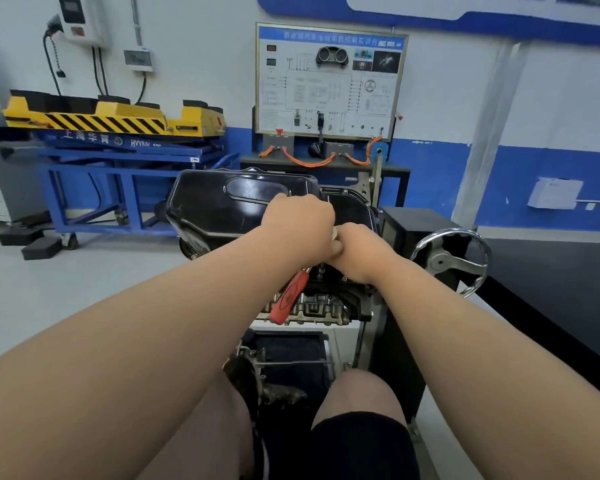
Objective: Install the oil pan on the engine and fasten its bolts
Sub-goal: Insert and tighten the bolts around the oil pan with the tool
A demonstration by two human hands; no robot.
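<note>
The black oil pan sits on top of the upturned engine, which is mounted on a stand. My left hand hovers over the pan's right part, fingers curled into a fist; small silver tips that look like bolts poke out of it. Pressed against its right side, my right hand has curled fingers and pinches a small pale metal piece between the two hands. A red-handled tool lies tilted on the engine's near edge, below my left wrist; neither hand holds it.
A chrome handwheel juts from the stand at the right, beside a black bench. Beneath the engine sits a drip tray, with my knees just in front. A blue lift table and a wiring training board stand behind.
</note>
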